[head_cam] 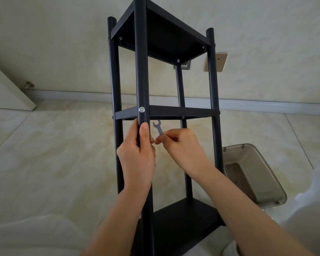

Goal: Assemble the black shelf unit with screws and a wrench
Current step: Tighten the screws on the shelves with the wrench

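The black shelf unit (174, 111) stands upright on the floor, with three shelves joined to several round posts. My left hand (137, 156) grips the nearest post (141, 71) just below the middle shelf, thumb pointing up. A silver screw (141, 109) sits in that post at the middle shelf's height. My right hand (181, 146) pinches the lower end of a small flat grey wrench (158, 127), its open jaw pointing up, just under the middle shelf's front edge and to the right of the post. The wrench touches no screw.
A translucent grey plastic bin (251, 172) lies on the tiled floor right of the unit. The wall behind carries a beige cover plate (215, 62) and a baseboard. A pale door (6, 89) with a doorstop stands at the left. Pale clothing fills the lower corners.
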